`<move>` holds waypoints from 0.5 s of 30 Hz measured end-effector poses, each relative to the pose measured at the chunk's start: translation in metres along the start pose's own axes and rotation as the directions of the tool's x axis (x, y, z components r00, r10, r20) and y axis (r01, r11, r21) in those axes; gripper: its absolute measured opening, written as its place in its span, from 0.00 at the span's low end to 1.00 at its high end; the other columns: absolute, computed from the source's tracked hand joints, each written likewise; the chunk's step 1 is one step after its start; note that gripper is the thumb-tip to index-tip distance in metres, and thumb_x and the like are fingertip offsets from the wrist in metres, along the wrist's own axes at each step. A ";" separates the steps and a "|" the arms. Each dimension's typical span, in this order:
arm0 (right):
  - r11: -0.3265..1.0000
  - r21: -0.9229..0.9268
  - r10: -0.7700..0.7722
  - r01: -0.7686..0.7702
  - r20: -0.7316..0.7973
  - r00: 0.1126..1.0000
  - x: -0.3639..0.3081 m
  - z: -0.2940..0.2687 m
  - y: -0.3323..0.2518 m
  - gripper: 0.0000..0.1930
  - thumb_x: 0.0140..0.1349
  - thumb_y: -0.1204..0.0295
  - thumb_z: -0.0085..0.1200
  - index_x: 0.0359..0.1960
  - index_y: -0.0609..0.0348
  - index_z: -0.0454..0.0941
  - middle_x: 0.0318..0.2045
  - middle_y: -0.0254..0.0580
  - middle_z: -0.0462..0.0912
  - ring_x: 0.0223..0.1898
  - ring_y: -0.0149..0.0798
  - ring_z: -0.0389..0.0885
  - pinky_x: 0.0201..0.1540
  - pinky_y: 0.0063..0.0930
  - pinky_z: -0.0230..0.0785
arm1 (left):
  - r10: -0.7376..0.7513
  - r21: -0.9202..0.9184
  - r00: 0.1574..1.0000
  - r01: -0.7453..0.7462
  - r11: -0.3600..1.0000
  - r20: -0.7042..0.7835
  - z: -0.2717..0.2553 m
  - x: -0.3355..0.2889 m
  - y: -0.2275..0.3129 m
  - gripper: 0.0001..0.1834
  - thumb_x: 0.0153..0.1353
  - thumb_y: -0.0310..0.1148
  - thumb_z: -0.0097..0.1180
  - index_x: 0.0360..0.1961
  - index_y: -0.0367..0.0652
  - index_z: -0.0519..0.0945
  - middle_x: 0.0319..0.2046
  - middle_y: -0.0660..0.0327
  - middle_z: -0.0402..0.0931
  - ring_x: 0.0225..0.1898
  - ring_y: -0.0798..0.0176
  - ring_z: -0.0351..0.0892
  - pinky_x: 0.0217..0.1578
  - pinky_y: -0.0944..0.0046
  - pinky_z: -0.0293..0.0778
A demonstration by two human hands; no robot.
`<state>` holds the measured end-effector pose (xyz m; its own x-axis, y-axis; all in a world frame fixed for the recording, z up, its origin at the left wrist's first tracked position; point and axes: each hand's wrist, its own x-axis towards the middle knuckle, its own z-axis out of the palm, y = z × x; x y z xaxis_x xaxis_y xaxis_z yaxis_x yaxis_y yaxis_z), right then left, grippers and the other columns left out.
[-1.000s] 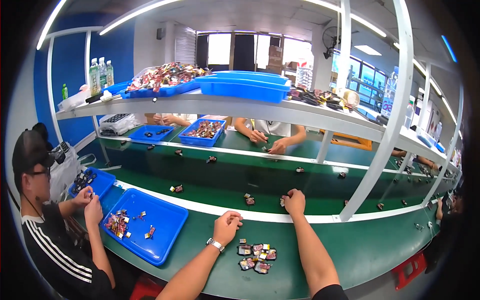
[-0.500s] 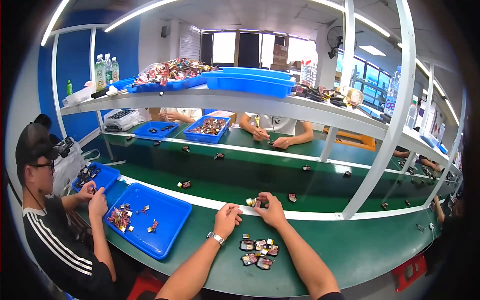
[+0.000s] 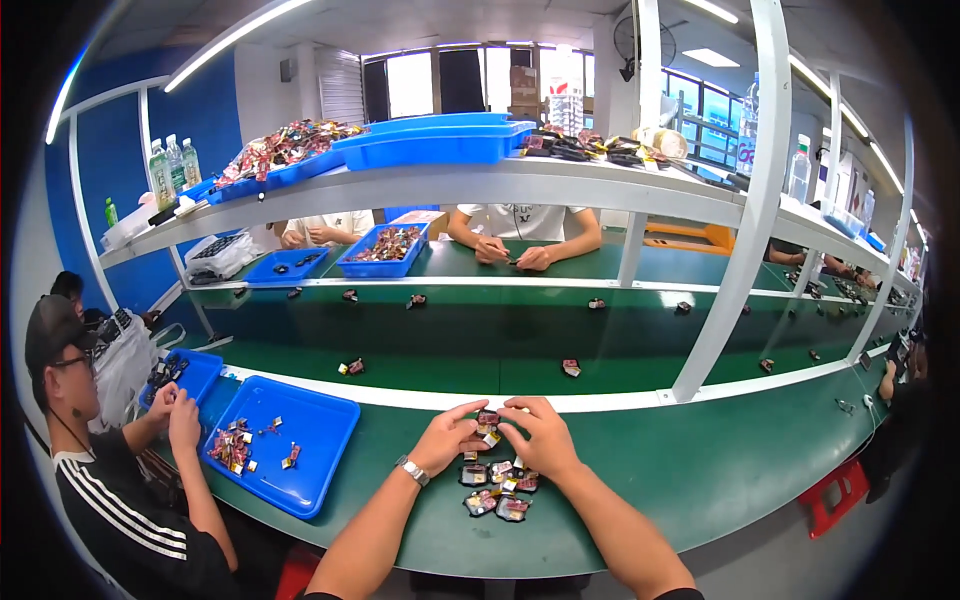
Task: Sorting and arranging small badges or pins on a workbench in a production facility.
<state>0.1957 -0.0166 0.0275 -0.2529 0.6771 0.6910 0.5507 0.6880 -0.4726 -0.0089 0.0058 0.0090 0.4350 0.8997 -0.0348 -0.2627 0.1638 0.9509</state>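
Observation:
A small electronic assembly [image 3: 487,418], with a red circuit board, a silver-yellow battery and a dark casing, is between my two hands. My left hand [image 3: 448,442], with a watch at the wrist, curls its thumb and fingers around the near-left side of it. My right hand [image 3: 540,440] pinches at it from the right, index finger over the top. Just below my fingers, several similar assemblies [image 3: 512,508] in dark casings lie grouped on the green tabletop [image 3: 420,530]. Part of that group is hidden by my hands.
To the left stands a blue tray [image 3: 335,430] with loose circuit pieces. A co-worker [image 3: 110,500] sits beside it, handling a small part. Beyond the white rail, a green conveyor belt [image 3: 450,345] carries scattered assemblies. A white shelf [image 3: 450,185] with posts runs overhead; another person works across.
My right hand has come back from near the rail with the assembly, toward the group. My left hand has met it there, and both are now at the piece.

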 end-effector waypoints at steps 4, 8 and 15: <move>0.997 -0.063 -0.041 0.035 -0.095 0.995 -0.002 0.007 -0.001 0.11 0.52 0.75 0.64 0.38 0.53 0.83 0.44 0.38 0.79 0.40 0.40 0.80 0.39 0.30 0.77 | 0.008 -0.011 0.999 -0.008 1.000 0.039 0.012 0.000 -0.002 0.21 0.67 0.23 0.45 0.62 0.40 0.65 0.51 0.56 0.75 0.50 0.64 0.77 0.50 0.62 0.79; 0.981 -0.145 -0.134 0.126 -0.053 0.990 0.000 0.012 0.002 0.11 0.49 0.75 0.64 0.37 0.53 0.82 0.43 0.39 0.79 0.42 0.42 0.79 0.40 0.32 0.76 | 0.022 -0.051 1.000 -0.021 0.998 0.017 0.007 -0.001 -0.007 0.18 0.67 0.20 0.45 0.57 0.40 0.67 0.50 0.56 0.75 0.51 0.64 0.77 0.50 0.62 0.79; 0.973 -0.140 -0.187 0.183 -0.012 0.982 0.005 0.007 0.002 0.11 0.47 0.77 0.64 0.35 0.55 0.81 0.43 0.38 0.80 0.43 0.44 0.78 0.43 0.34 0.75 | 0.009 -0.016 1.000 -0.009 1.000 -0.022 0.014 0.000 -0.006 0.19 0.66 0.19 0.45 0.59 0.40 0.67 0.51 0.58 0.75 0.51 0.66 0.77 0.50 0.65 0.79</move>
<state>0.1902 -0.0100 0.0259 -0.3417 0.5336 0.7736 0.6012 0.7568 -0.2565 0.0044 -0.0006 0.0078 0.4138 0.9098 -0.0329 -0.2807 0.1619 0.9460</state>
